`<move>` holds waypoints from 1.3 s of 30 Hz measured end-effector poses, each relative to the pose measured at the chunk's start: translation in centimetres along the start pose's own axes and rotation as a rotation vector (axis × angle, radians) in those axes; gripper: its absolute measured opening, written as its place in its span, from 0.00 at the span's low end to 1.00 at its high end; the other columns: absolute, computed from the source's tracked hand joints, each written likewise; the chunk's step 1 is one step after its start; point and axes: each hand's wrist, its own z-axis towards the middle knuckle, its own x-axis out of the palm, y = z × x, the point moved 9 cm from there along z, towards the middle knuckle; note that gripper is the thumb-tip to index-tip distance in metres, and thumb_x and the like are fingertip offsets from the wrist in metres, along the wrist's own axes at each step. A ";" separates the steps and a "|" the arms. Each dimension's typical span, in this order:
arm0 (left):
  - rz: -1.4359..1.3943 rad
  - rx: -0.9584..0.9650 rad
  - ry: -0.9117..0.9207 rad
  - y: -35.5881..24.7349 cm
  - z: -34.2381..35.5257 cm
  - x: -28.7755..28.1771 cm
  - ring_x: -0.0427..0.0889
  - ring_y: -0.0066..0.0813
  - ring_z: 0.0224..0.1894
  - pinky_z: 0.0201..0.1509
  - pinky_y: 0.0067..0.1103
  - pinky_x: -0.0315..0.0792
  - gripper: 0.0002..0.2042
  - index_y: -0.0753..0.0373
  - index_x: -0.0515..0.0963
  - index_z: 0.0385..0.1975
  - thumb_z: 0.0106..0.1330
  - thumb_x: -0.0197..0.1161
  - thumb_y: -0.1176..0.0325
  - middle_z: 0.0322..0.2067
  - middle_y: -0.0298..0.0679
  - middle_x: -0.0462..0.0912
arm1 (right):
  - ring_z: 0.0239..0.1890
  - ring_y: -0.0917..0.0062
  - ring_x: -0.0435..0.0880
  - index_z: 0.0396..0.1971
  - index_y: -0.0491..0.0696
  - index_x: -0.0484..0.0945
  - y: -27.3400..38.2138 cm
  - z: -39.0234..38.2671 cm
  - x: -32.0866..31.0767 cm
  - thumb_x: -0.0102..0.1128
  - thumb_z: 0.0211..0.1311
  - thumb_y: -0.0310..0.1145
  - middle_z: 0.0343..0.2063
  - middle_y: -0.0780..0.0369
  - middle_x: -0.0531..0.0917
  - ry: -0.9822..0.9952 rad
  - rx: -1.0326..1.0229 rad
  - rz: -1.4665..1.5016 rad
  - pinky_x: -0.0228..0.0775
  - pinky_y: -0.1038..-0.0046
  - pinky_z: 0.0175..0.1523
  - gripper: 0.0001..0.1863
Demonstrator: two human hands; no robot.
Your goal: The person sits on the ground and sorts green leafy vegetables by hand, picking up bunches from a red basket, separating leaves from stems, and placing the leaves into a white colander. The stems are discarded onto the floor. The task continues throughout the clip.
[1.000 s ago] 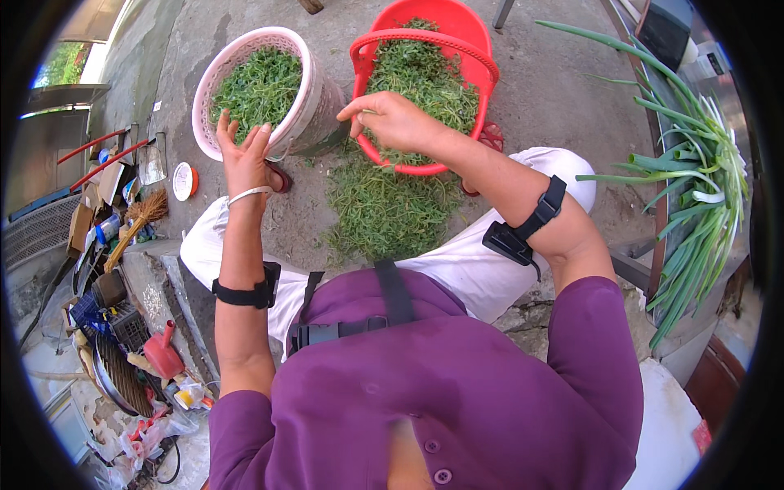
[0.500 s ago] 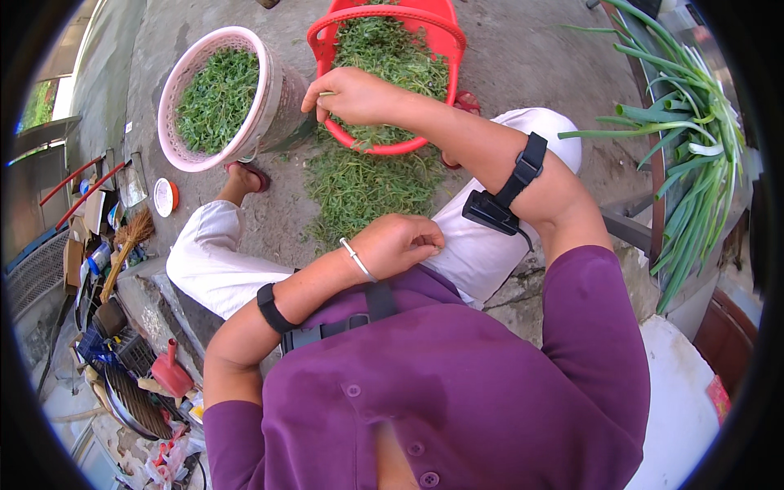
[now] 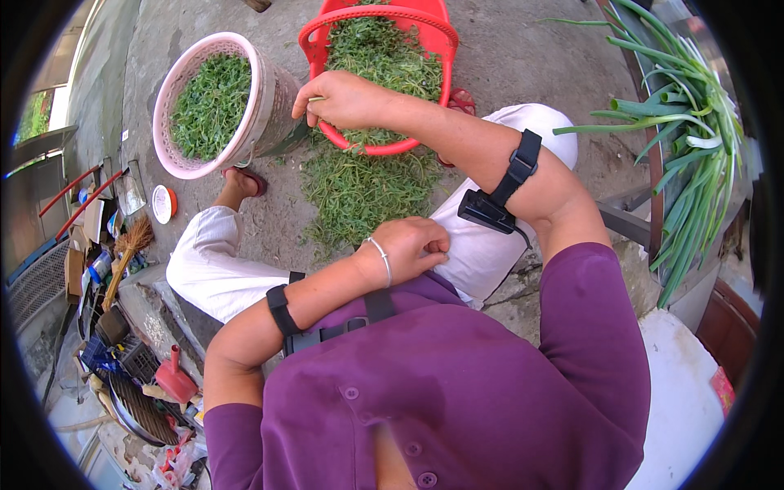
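Note:
My right hand [image 3: 347, 100] is held out over the near left rim of a red basket [image 3: 376, 11] heaped with leafy greens [image 3: 382, 53]. Its thumb and fingers pinch a thin green stem [image 3: 316, 99], of which only a short bit shows. My left hand [image 3: 403, 249] rests by my lap with the fingers curled in; whatever they may hold is hidden. Loose greens [image 3: 363, 192] lie in a pile on the ground between my feet, just beyond the left hand. Left of the basket, a pink-rimmed bucket [image 3: 163, 151] holds more leafy greens [image 3: 211, 106].
Long spring onions [image 3: 694, 163] lie across a raised surface at the right. On the left are a small white tub [image 3: 163, 204] with orange inside, a straw brush [image 3: 131, 245], a red scoop [image 3: 175, 377] and mixed clutter. My feet stand either side of the loose greens.
My right hand keeps its pinch near the basket rim with hardly any shift. The left wrist has turned a little, its fingers still curled. The whole view has moved slightly.

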 end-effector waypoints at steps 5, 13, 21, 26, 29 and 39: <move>-0.187 -0.082 -0.058 1.0 -0.1 -0.5 0.81 0.36 0.33 0.38 0.29 0.76 0.05 0.63 0.76 0.32 0.56 0.62 0.74 0.29 0.42 0.79 | 0.30 0.79 0.81 0.42 0.44 0.82 0.3 0.1 -0.1 0.47 0.59 0.25 0.30 0.63 0.85 -0.005 -0.032 -0.008 0.74 0.74 0.39 0.16; -0.152 0.003 -0.007 0.4 0.1 0.1 0.82 0.35 0.33 0.39 0.27 0.77 0.06 0.64 0.76 0.33 0.56 0.63 0.75 0.30 0.43 0.78 | 0.30 0.78 0.81 0.41 0.45 0.82 0.4 0.0 0.0 0.48 0.59 0.25 0.29 0.63 0.85 -0.007 -0.046 -0.029 0.74 0.73 0.39 0.15; -0.180 -0.011 -0.024 0.7 0.2 0.2 0.80 0.38 0.32 0.38 0.29 0.76 0.08 0.66 0.73 0.34 0.55 0.61 0.77 0.30 0.44 0.77 | 0.31 0.78 0.82 0.41 0.45 0.82 0.6 0.0 -0.2 0.48 0.59 0.25 0.29 0.62 0.85 -0.015 -0.063 -0.037 0.74 0.73 0.39 0.15; -0.203 -0.059 -0.042 1.1 0.3 0.0 0.80 0.36 0.31 0.38 0.28 0.75 0.09 0.66 0.73 0.35 0.55 0.63 0.75 0.29 0.43 0.77 | 0.28 0.80 0.80 0.42 0.44 0.82 0.4 -0.2 -0.2 0.48 0.59 0.25 0.30 0.63 0.85 -0.008 -0.041 -0.006 0.73 0.74 0.37 0.15; -0.236 -0.116 -0.012 1.6 0.3 0.3 0.79 0.34 0.30 0.37 0.27 0.75 0.09 0.66 0.74 0.35 0.57 0.64 0.74 0.28 0.42 0.77 | 0.24 0.79 0.79 0.43 0.44 0.81 0.4 -0.1 -0.2 0.47 0.60 0.27 0.30 0.61 0.86 -0.012 -0.035 0.099 0.73 0.73 0.31 0.16; -0.519 -0.286 -0.122 5.1 -1.1 -3.5 0.76 0.17 0.29 0.36 0.18 0.73 0.04 0.63 0.77 0.36 0.63 0.62 0.74 0.26 0.30 0.78 | 0.16 0.90 0.67 0.56 0.41 0.69 1.2 -0.5 -0.6 0.36 0.75 0.38 0.35 0.57 0.85 0.063 0.060 0.789 0.55 0.87 0.18 0.20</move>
